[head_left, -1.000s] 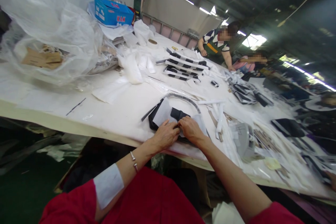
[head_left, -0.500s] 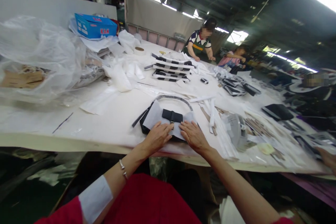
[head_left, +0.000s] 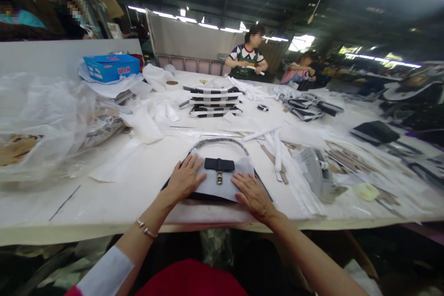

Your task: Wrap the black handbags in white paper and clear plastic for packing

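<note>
A black handbag (head_left: 204,197) lies flat near the table's front edge, its curved handle pointing away from me. White tissue paper (head_left: 222,190) covers most of its face. A black flap strap (head_left: 219,164) with a gold-coloured clasp (head_left: 219,177) shows in the middle, on top of the paper. My left hand (head_left: 185,176) rests with spread fingers on the paper at the bag's left side. On the right side my right hand (head_left: 252,193) lies flat, fingers apart, also pressing on the paper. Neither hand grips anything.
Behind the bag stands a stack of black bags with white wrapping (head_left: 215,101). Clear plastic sheeting (head_left: 62,115) and a blue box (head_left: 111,68) are at the left. A grey tape dispenser (head_left: 315,171) and paper strips (head_left: 278,150) lie to the right. A co-worker (head_left: 248,55) stands across the table.
My hands have moved apart from beside the clasp to the bag's two sides, so the clasp now shows fully. The camera view has tilted. The co-worker opposite has straightened, holding a white strip.
</note>
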The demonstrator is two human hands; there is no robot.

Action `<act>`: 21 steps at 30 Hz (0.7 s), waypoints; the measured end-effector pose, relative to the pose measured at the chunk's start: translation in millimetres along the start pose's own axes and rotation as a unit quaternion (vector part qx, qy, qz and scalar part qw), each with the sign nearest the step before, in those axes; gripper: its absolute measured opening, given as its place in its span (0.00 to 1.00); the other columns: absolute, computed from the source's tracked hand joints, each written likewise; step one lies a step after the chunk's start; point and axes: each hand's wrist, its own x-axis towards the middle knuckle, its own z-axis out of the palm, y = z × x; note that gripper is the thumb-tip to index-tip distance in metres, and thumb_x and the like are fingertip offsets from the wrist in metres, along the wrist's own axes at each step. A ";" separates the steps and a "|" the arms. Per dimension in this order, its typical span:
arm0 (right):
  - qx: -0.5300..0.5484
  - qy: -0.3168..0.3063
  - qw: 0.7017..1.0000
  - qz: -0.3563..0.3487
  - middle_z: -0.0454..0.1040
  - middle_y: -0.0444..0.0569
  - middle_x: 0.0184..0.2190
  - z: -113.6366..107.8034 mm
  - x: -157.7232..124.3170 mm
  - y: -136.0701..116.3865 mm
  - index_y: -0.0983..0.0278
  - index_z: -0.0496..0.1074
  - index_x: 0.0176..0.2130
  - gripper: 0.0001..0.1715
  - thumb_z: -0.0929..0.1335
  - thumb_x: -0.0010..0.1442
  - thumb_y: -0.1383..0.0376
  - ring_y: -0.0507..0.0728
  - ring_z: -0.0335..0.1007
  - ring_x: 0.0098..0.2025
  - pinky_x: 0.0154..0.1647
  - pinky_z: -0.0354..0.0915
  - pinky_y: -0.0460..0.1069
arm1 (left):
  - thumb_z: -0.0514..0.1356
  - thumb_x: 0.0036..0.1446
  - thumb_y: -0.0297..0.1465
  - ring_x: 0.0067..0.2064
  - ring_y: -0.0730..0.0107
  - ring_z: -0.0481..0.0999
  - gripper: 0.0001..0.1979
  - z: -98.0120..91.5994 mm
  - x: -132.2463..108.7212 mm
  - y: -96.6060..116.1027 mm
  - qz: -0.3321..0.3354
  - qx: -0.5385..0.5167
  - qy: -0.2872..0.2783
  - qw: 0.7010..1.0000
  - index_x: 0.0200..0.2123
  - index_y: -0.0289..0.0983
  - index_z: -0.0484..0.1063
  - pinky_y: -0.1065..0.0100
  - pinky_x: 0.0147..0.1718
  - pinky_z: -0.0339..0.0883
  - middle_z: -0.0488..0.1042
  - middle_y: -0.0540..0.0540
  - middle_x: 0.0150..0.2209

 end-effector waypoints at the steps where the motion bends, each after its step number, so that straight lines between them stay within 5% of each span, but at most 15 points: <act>1: 0.003 0.001 1.000 0.000 0.65 0.54 0.63 2.3 -2.0 1.3 0.61 0.63 0.64 0.26 0.60 0.70 0.60 0.60 0.57 0.67 0.68 0.52 0.64 | 0.52 0.66 0.42 0.67 0.50 0.59 0.24 9.5 -5.5 -4.1 -0.012 0.002 0.005 1.000 0.63 0.42 0.63 0.41 0.60 0.57 0.61 0.38 0.66; 6: 0.016 -0.001 1.000 0.007 0.63 0.52 0.65 12.1 -6.5 6.0 0.61 0.62 0.64 0.26 0.60 0.70 0.59 0.59 0.53 0.68 0.69 0.49 0.63 | 0.51 0.66 0.44 0.68 0.52 0.57 0.27 22.5 -19.5 -7.5 -0.015 -0.001 0.017 1.000 0.65 0.42 0.60 0.45 0.62 0.56 0.56 0.40 0.68; 14: 0.039 0.044 0.998 0.022 0.68 0.53 0.61 5.2 -5.5 2.3 0.61 0.66 0.61 0.24 0.60 0.70 0.59 0.59 0.58 0.66 0.68 0.51 0.63 | 0.50 0.68 0.37 0.66 0.53 0.61 0.20 1.1 -22.3 0.7 0.043 0.009 0.069 0.997 0.59 0.42 0.67 0.42 0.65 0.48 0.65 0.40 0.64; 21: 0.102 0.144 0.973 0.151 0.71 0.54 0.59 -2.6 -7.3 8.2 0.61 0.72 0.56 0.23 0.58 0.70 0.57 0.61 0.62 0.64 0.67 0.53 0.65 | 0.51 0.68 0.36 0.63 0.58 0.66 0.21 -25.6 -37.0 24.2 0.146 -0.019 0.055 0.988 0.62 0.39 0.63 0.51 0.62 0.57 0.67 0.40 0.63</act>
